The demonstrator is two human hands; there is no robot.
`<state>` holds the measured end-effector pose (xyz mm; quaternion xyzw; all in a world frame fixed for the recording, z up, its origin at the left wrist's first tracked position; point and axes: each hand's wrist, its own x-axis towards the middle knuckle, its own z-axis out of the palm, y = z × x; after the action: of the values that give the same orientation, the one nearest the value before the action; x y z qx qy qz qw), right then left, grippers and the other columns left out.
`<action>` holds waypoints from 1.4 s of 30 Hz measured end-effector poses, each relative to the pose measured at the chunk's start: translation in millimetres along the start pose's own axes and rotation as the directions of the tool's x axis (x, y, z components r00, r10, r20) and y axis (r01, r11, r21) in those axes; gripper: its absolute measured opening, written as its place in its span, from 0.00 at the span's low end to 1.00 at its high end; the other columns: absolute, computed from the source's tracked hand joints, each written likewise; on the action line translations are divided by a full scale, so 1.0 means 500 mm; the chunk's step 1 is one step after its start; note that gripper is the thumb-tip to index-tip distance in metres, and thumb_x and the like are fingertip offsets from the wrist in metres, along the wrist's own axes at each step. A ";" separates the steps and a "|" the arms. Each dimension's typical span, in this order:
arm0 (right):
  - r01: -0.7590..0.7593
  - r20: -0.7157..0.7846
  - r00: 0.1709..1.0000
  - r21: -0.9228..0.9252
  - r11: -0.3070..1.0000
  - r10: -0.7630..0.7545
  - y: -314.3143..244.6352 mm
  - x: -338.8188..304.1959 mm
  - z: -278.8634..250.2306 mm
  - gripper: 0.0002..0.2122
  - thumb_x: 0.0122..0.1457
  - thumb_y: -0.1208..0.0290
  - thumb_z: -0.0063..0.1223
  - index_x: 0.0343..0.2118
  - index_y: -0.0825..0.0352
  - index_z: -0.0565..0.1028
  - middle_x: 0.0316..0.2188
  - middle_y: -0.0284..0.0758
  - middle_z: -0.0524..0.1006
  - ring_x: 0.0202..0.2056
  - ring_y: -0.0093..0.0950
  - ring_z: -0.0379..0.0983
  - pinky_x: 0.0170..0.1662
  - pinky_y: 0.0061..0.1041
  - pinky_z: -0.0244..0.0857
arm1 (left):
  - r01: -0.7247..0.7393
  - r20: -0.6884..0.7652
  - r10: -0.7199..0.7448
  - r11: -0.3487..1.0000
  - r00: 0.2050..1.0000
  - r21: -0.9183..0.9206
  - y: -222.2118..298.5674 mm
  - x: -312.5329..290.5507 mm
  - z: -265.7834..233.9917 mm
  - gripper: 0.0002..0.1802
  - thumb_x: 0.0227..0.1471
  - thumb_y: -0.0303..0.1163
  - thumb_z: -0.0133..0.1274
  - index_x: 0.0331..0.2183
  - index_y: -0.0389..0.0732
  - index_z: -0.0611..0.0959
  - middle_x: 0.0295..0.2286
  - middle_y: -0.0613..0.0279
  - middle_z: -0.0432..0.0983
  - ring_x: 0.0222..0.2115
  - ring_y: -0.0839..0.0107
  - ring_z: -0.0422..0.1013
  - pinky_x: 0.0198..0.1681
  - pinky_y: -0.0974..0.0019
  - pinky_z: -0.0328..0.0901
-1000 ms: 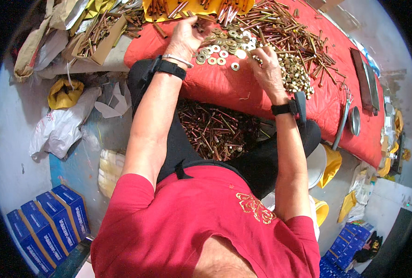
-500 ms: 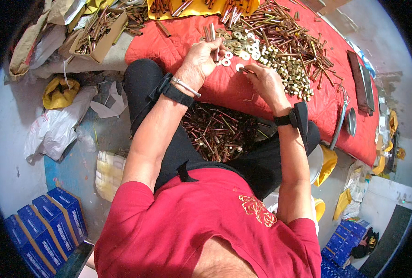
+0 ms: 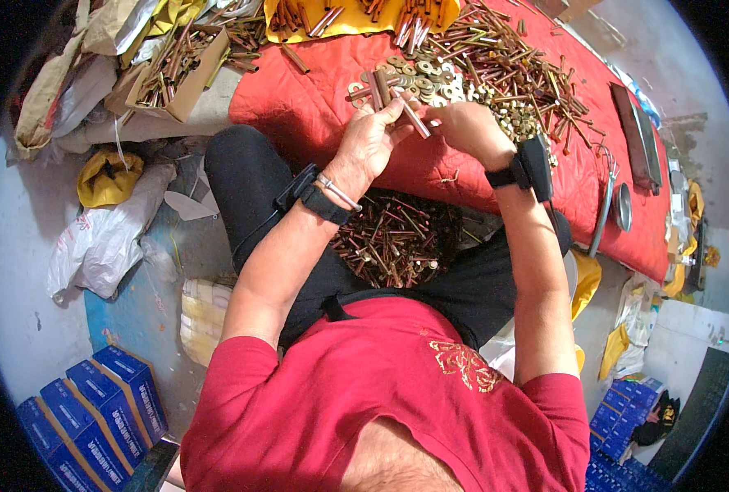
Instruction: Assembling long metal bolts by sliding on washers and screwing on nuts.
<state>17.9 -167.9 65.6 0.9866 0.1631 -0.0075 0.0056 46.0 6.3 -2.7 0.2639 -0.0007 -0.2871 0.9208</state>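
Observation:
My left hand [image 3: 370, 138] is closed round a few metal tubes, one coppery tube [image 3: 382, 87] pointing up and away and a shinier tube [image 3: 415, 120] slanting toward my right hand. My right hand [image 3: 473, 133] has its fingertips pinched together beside the lower end of that shinier tube. A small pale spot shows at those fingertips, but what they hold is too hidden to name. Just beyond my hands lies a spread of flat washers [image 3: 420, 75]. To their right are a heap of nuts [image 3: 519, 123] and a pile of long bolts [image 3: 537, 74].
The red quilted cover [image 3: 299, 115] bears these parts. A yellow cloth [image 3: 364, 25] with more tubes lies at the far side, an open cardboard box [image 3: 186, 98] of rods at left. A container of bolts [image 3: 393, 238] sits between my legs. Blue boxes [image 3: 106, 410] stand lower left.
My right hand has moved from near the washers, where it pinched one, to the end of a tube in my left hand. The tubes have tilted toward it.

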 end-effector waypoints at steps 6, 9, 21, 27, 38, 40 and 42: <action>-0.142 -0.189 0.942 0.521 0.841 0.276 -0.011 -0.099 0.052 0.09 0.55 0.72 0.54 0.39 0.64 0.77 0.21 0.39 0.76 0.24 0.30 0.74 0.29 0.29 0.65 | -0.097 -0.128 0.103 0.994 0.986 0.049 -0.005 -0.020 0.015 0.08 0.56 0.26 0.50 0.40 0.40 0.75 0.34 0.62 0.76 0.35 0.70 0.75 0.32 0.70 0.73; -0.189 -0.081 0.868 0.857 0.479 0.489 -0.072 -0.125 0.013 0.10 0.55 0.72 0.57 0.40 0.66 0.77 0.20 0.28 0.72 0.24 0.14 0.64 0.26 0.17 0.61 | -0.127 -0.136 0.134 0.990 0.982 0.056 -0.010 -0.008 0.002 0.09 0.55 0.25 0.50 0.40 0.40 0.75 0.33 0.63 0.75 0.33 0.71 0.74 0.34 0.69 0.73; -0.072 -0.193 0.838 0.888 0.453 0.511 -0.068 -0.142 0.028 0.08 0.55 0.75 0.55 0.39 0.67 0.77 0.19 0.27 0.71 0.22 0.14 0.64 0.25 0.17 0.60 | -0.073 -0.111 0.076 0.997 0.991 0.026 -0.037 0.003 0.025 0.11 0.55 0.23 0.49 0.42 0.39 0.73 0.36 0.59 0.75 0.38 0.63 0.74 0.46 0.58 0.71; -0.102 -0.344 0.754 0.780 0.617 0.559 -0.072 -0.117 0.015 0.06 0.55 0.74 0.54 0.34 0.68 0.76 0.24 0.39 0.74 0.26 0.29 0.70 0.29 0.26 0.63 | -0.097 -0.047 0.101 0.992 0.994 0.084 -0.052 -0.004 0.045 0.11 0.55 0.24 0.49 0.42 0.39 0.73 0.37 0.61 0.75 0.38 0.65 0.74 0.44 0.59 0.72; -0.071 -0.639 0.556 0.601 0.796 0.532 -0.002 -0.047 0.048 0.06 0.53 0.73 0.57 0.33 0.67 0.75 0.26 0.35 0.73 0.29 0.28 0.73 0.33 0.24 0.66 | 0.050 -0.192 -0.066 0.995 0.979 -0.086 -0.056 0.000 0.053 0.10 0.56 0.33 0.50 0.39 0.39 0.76 0.29 0.65 0.75 0.28 0.72 0.71 0.33 0.69 0.68; -0.252 -0.567 0.684 0.407 0.878 0.459 0.047 -0.084 0.053 0.05 0.48 0.73 0.57 0.25 0.65 0.72 0.24 0.39 0.70 0.28 0.40 0.69 0.31 0.37 0.64 | 0.176 -0.057 -0.178 0.983 0.982 -0.044 -0.041 0.014 0.022 0.13 0.56 0.38 0.51 0.37 0.37 0.77 0.23 0.67 0.73 0.20 0.77 0.68 0.23 0.74 0.64; -0.289 -0.592 0.739 0.153 0.945 0.322 0.079 -0.104 0.075 0.05 0.47 0.71 0.57 0.24 0.63 0.72 0.26 0.37 0.69 0.31 0.39 0.68 0.33 0.37 0.63 | 0.197 -0.120 -0.203 0.978 0.972 -0.064 -0.048 0.010 0.035 0.15 0.56 0.39 0.51 0.36 0.36 0.78 0.18 0.70 0.69 0.15 0.80 0.63 0.18 0.75 0.59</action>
<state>-19.2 -222.3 29.4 0.9489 -0.0079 0.3073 -0.0713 35.1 -21.6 -0.3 0.2565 0.0913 -0.3610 0.8919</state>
